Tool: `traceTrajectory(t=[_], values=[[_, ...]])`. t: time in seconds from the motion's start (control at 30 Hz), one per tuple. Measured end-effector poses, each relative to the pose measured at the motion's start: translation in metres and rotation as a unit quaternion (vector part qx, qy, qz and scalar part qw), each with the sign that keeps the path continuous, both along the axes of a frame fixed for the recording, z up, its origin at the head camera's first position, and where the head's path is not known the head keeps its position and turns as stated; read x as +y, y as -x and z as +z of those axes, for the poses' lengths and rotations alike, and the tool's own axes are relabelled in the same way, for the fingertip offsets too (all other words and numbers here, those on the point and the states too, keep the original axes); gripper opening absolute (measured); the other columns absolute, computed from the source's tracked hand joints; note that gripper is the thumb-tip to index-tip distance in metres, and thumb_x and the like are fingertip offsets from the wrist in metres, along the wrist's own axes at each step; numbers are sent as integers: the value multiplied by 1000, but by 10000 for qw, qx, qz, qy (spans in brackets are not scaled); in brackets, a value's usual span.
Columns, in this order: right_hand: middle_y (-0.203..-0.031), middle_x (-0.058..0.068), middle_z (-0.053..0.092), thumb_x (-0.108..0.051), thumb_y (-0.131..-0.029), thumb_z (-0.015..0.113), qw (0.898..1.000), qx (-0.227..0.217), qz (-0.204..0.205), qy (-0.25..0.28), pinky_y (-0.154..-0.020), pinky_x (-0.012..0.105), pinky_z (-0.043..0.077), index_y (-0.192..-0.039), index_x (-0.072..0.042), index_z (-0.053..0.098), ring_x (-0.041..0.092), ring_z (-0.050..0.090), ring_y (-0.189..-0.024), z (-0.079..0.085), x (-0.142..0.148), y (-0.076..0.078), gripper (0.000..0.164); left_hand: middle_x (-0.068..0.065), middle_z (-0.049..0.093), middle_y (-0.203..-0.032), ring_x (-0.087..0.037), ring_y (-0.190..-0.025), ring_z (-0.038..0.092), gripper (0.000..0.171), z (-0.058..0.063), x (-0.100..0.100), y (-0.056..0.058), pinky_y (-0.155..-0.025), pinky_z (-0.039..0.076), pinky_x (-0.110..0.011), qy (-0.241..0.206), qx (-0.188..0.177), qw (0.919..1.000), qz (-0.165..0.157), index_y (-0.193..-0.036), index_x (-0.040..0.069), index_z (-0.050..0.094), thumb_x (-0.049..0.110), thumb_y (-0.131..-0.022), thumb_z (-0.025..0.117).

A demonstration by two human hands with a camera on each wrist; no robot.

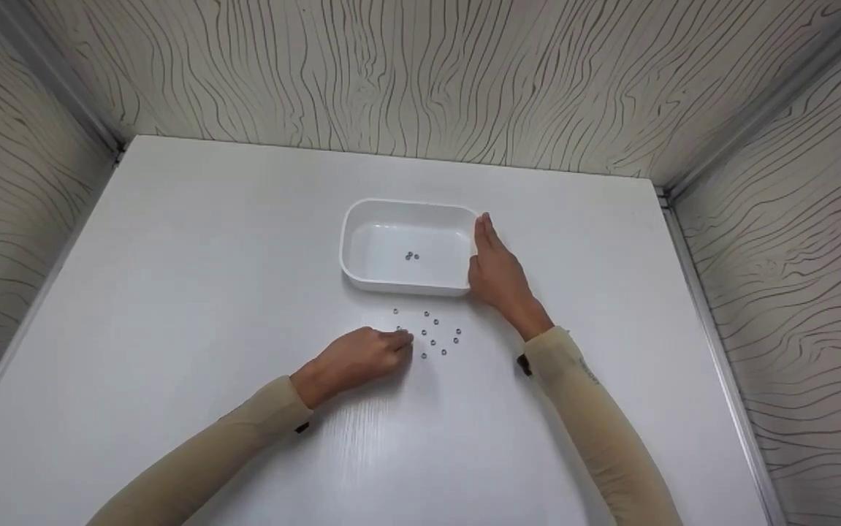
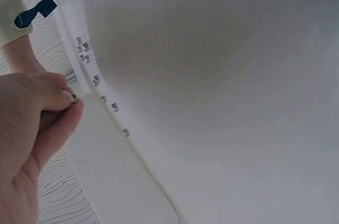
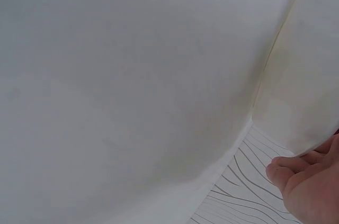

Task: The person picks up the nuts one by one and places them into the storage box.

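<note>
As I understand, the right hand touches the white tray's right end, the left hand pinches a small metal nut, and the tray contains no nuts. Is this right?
Not quite: the white tray does contain nuts, a small cluster on its floor, as the head view shows. The right hand and left hand are as described.

The white container [image 1: 409, 288] looks to me like smooth plastic, with soft glints on its inner walls. The small pieces [image 1: 432, 342] have the hard shine of bare metal. The white tabletop [image 1: 172, 292] is smooth, with a low sheen (finely streaked between the 2 matt cloth sleeves [image 1: 595, 431]). The walls [image 1: 427, 73] show matt, wood-grain-patterned panels; the grey corner rails [image 1: 776, 100] look like dull metal.
</note>
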State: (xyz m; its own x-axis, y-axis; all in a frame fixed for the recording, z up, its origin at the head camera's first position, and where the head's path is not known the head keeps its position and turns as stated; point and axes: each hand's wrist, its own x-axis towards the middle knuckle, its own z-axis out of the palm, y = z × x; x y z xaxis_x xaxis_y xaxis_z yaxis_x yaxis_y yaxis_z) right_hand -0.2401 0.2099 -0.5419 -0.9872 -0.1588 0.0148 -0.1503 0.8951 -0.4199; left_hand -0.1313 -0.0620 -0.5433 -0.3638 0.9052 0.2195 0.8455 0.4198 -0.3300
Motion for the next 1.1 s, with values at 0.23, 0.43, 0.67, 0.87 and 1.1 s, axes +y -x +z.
traceTrajectory(t=[0.23,0.43,0.67,0.87,1.1], values=[[-177,19,11,-13,-108,40,10000,12,34,22,-134,47,28,-166,2,12,33,22,-164,1,0,1,67,-2,80,-120,-13,-100,79,31,13,2,6,-80,66,-26,-661,-1037,9924,54,-117,9,79,-2,-88,79],[-177,19,11,-12,-107,41,10000,-20,38,-51,-133,47,30,-166,2,11,33,23,-163,1,1,1,68,-6,81,-119,-17,-99,80,25,23,3,14,-81,67,-31,-1548,-2009,9672,123,-115,7,80,-4,-94,71],[-177,18,11,-13,-108,42,10000,-12,16,1,-134,46,28,-166,2,12,32,23,-163,1,1,0,67,-9,81,-117,-20,-106,79,30,34,-1,24,-91,66,-32,-2221,-2759,9346,314,-117,5,79,-9,-91,72],[-178,17,11,-14,-109,40,10000,-10,15,18,-134,46,27,-167,1,12,32,23,-163,1,0,-1,66,-5,81,-101,-15,-88,72,33,43,-6,36,-74,62,-28,-2786,-2899,9149,360,-107,5,79,-17,-89,64],[-177,18,11,-13,-108,40,10000,15,27,69,-134,48,26,-167,2,13,33,22,-164,1,0,-1,66,-14,79,-118,-25,-112,78,35,56,-8,44,-90,66,-34,-3365,-3405,8748,742,-117,1,80,-16,-91,64]])
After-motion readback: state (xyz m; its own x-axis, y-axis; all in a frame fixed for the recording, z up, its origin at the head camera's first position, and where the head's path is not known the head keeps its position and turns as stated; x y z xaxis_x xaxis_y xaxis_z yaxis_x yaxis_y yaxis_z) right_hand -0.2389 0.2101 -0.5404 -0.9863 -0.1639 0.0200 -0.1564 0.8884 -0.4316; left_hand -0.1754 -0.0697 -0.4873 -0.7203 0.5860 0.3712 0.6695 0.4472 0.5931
